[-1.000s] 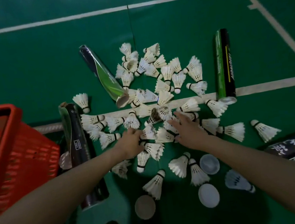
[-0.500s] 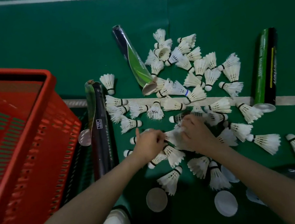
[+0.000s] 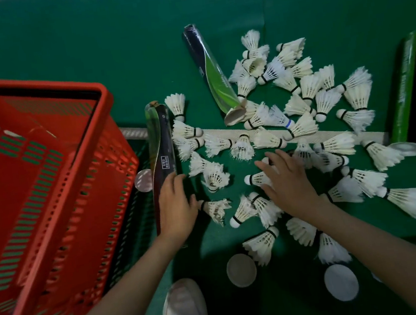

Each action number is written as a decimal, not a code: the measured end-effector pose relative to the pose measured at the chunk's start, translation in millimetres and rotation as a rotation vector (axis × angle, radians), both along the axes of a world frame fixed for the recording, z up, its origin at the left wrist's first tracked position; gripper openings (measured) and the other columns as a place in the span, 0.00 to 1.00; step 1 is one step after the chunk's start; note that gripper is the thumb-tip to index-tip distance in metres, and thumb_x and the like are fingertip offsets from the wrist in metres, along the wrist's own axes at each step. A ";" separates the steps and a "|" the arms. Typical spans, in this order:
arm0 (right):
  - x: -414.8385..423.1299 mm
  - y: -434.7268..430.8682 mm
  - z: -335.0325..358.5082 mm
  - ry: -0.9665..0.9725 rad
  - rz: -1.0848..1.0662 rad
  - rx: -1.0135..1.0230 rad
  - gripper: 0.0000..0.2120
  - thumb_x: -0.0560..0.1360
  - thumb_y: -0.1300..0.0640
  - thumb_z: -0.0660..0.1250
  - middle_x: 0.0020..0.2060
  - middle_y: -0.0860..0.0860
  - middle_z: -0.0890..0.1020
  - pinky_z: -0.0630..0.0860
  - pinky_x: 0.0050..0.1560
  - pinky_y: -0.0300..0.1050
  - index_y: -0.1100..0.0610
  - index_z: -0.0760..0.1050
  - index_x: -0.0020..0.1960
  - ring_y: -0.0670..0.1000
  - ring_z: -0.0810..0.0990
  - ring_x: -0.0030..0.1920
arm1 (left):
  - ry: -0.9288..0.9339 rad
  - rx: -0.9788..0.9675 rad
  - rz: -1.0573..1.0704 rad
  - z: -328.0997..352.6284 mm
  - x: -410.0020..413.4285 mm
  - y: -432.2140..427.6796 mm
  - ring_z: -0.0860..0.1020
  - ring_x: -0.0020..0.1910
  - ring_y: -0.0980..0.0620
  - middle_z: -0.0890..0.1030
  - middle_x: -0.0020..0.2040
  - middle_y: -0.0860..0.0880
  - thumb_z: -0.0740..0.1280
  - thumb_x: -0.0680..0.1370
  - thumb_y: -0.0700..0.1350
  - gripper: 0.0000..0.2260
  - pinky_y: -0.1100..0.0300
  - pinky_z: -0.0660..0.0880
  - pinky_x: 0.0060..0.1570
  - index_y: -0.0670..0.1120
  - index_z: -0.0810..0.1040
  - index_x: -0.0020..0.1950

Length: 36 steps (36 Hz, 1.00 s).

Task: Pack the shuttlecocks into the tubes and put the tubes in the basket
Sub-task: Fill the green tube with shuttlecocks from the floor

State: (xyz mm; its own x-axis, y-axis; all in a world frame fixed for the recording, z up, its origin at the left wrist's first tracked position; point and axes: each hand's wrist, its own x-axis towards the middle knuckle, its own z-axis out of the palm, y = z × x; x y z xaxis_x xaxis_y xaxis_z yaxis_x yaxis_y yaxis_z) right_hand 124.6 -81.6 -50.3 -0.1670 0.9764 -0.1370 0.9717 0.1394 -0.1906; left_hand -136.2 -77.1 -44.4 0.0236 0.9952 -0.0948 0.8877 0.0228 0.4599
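1. Head view: loose shuttlecocks [image 3: 325,101] lie scattered on the green court floor [image 3: 81,29], from the centre out to 3 o'clock. None shows inside a tube.
2. The red basket [image 3: 105,96] stands at 9 o'clock, with no tube visible in it.
3. The dark tube [image 3: 161,147] lies on the floor just beside the basket, its long axis running roughly 12 to 6 o'clock. A round cap [image 3: 143,180] sits between the two.
4. The left hand [image 3: 179,210] rests on the near part of that tube, fingers [image 3: 172,185] laid fairly straight towards 12 o'clock and thumb out to 3. Nothing shows them wrapped round it.
5. The right hand [image 3: 291,186] hovers low over the pile, fingers [image 3: 278,159] spread and straight, holding nothing that I can see.
6. The nearest shuttlecock [image 3: 255,179] lies under those fingers, its cork pointing to 9 o'clock, toward the dark tube.
7. Judging by this, the right hand is nearer the shuttlecock and the left nearer the tube, so the tube's open end must turn toward 3 o'clock to take the cork first. Which end is open I cannot tell.
8. A second tube [image 3: 213,78] lies at 12 o'clock and a green tube [image 3: 410,85] at 3, both well apart from the hands.
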 end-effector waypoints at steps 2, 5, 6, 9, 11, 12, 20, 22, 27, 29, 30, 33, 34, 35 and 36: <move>-3.1 0.5 0.5 -0.022 0.006 -0.067 0.22 0.77 0.51 0.64 0.71 0.55 0.66 0.55 0.71 0.59 0.52 0.67 0.70 0.57 0.55 0.74 | 0.114 -0.113 0.127 -3.2 -4.5 3.1 0.57 0.72 0.39 0.59 0.73 0.39 0.69 0.72 0.41 0.29 0.45 0.57 0.71 0.42 0.62 0.71; -3.2 1.1 0.2 -0.066 0.021 -0.158 0.21 0.78 0.52 0.60 0.73 0.53 0.61 0.48 0.74 0.54 0.52 0.64 0.70 0.55 0.49 0.75 | 0.033 -0.336 0.301 -2.9 -10.5 5.7 0.57 0.70 0.35 0.53 0.74 0.39 0.70 0.71 0.41 0.38 0.41 0.60 0.67 0.46 0.52 0.75; -2.9 1.6 -0.1 -0.077 0.025 -0.156 0.21 0.77 0.55 0.61 0.73 0.53 0.61 0.48 0.74 0.54 0.52 0.64 0.70 0.55 0.49 0.75 | -0.015 -0.380 0.331 -3.6 -13.1 6.4 0.59 0.69 0.34 0.54 0.73 0.38 0.71 0.71 0.41 0.41 0.41 0.62 0.66 0.47 0.49 0.76; -1.6 3.4 1.5 -0.142 0.009 -0.125 0.22 0.76 0.59 0.62 0.71 0.52 0.63 0.51 0.73 0.53 0.52 0.64 0.69 0.55 0.50 0.75 | -0.036 -0.414 0.329 -5.8 -20.3 9.7 0.64 0.67 0.34 0.61 0.70 0.35 0.76 0.68 0.46 0.50 0.42 0.66 0.64 0.47 0.42 0.77; -0.1 4.1 2.8 -0.199 0.011 -0.121 0.23 0.75 0.58 0.63 0.70 0.53 0.65 0.53 0.72 0.53 0.53 0.64 0.69 0.56 0.52 0.74 | -0.106 -0.371 0.333 -5.5 -21.4 14.0 0.68 0.64 0.34 0.65 0.68 0.36 0.77 0.65 0.51 0.51 0.42 0.69 0.63 0.50 0.44 0.76; 1.3 4.0 3.2 -0.228 0.019 -0.123 0.23 0.74 0.57 0.64 0.69 0.54 0.66 0.54 0.72 0.54 0.53 0.64 0.69 0.57 0.54 0.74 | -0.173 -0.336 0.344 -1.4 -18.9 16.7 0.70 0.63 0.35 0.67 0.67 0.38 0.76 0.64 0.53 0.50 0.43 0.70 0.62 0.52 0.46 0.76; 14.3 5.9 11.0 -0.154 -0.083 -0.107 0.22 0.75 0.57 0.62 0.65 0.56 0.69 0.57 0.68 0.53 0.55 0.66 0.68 0.58 0.60 0.70 | -0.833 -0.349 0.404 61.8 38.0 53.7 0.80 0.47 0.47 0.76 0.54 0.49 0.74 0.69 0.45 0.36 0.49 0.80 0.50 0.50 0.60 0.71; 17.2 7.2 16.5 0.005 -0.165 -0.100 0.20 0.77 0.56 0.61 0.65 0.55 0.71 0.58 0.69 0.51 0.54 0.67 0.68 0.56 0.60 0.70 | -0.916 -0.360 0.392 69.9 53.3 57.1 0.81 0.47 0.46 0.76 0.57 0.46 0.74 0.69 0.45 0.35 0.50 0.80 0.48 0.50 0.60 0.71; 15.6 12.9 62.7 0.570 -0.331 -0.057 0.13 0.81 0.56 0.56 0.55 0.55 0.77 0.66 0.53 0.43 0.58 0.74 0.60 0.53 0.72 0.56 | -1.027 -0.394 0.338 82.6 91.1 59.6 0.80 0.50 0.46 0.76 0.60 0.44 0.73 0.72 0.49 0.32 0.48 0.79 0.51 0.50 0.59 0.70; 14.8 17.0 85.7 0.857 -0.452 -0.168 0.12 0.81 0.53 0.55 0.51 0.53 0.79 0.70 0.54 0.47 0.54 0.75 0.56 0.50 0.75 0.51 | -0.951 -0.377 0.271 92.2 102.3 55.8 0.78 0.55 0.45 0.74 0.64 0.46 0.73 0.69 0.56 0.37 0.45 0.76 0.58 0.54 0.57 0.71; 15.4 19.4 95.3 0.967 -0.494 -0.202 0.12 0.81 0.51 0.54 0.51 0.52 0.79 0.71 0.56 0.50 0.53 0.75 0.56 0.49 0.76 0.50 | -0.879 -0.365 0.215 96.5 106.5 53.3 0.76 0.58 0.44 0.72 0.65 0.46 0.74 0.66 0.60 0.41 0.44 0.74 0.61 0.57 0.55 0.72; 20.3 27.1 123.6 1.070 -0.543 -0.282 0.17 0.81 0.46 0.54 0.57 0.51 0.76 0.72 0.61 0.50 0.54 0.69 0.64 0.47 0.75 0.53 | -0.644 -0.343 -0.024 110.7 116.4 39.5 0.68 0.66 0.43 0.64 0.71 0.44 0.73 0.68 0.61 0.46 0.50 0.65 0.68 0.57 0.45 0.76; 22.9 30.2 131.5 1.071 -0.556 -0.306 0.20 0.81 0.45 0.54 0.60 0.50 0.74 0.72 0.62 0.50 0.54 0.66 0.67 0.49 0.75 0.56 | -0.571 -0.335 -0.107 113.9 116.9 34.0 0.66 0.68 0.44 0.61 0.71 0.44 0.72 0.72 0.57 0.46 0.54 0.63 0.68 0.54 0.43 0.77; 25.1 32.6 139.0 1.088 -0.573 -0.323 0.23 0.80 0.44 0.55 0.62 0.50 0.72 0.72 0.60 0.49 0.54 0.62 0.70 0.50 0.75 0.58 | -0.510 -0.320 -0.185 114.0 116.2 29.4 0.64 0.69 0.45 0.60 0.71 0.44 0.71 0.73 0.55 0.45 0.57 0.62 0.67 0.52 0.41 0.77; 27.3 34.5 145.5 1.124 -0.597 -0.334 0.25 0.80 0.43 0.56 0.62 0.51 0.70 0.73 0.58 0.48 0.55 0.59 0.72 0.52 0.75 0.59 | -0.465 -0.315 -0.253 115.0 114.7 24.5 0.63 0.69 0.45 0.60 0.71 0.44 0.70 0.74 0.54 0.45 0.57 0.62 0.66 0.52 0.40 0.77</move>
State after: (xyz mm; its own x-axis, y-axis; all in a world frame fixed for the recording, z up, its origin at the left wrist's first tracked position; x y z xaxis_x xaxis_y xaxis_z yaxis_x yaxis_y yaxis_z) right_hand 151.9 -47.1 95.1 0.0951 0.8853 -0.4551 0.1561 -0.4648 -0.8715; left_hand -21.5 -52.6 70.6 0.3648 0.8793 -0.3060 0.5915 0.0349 0.8056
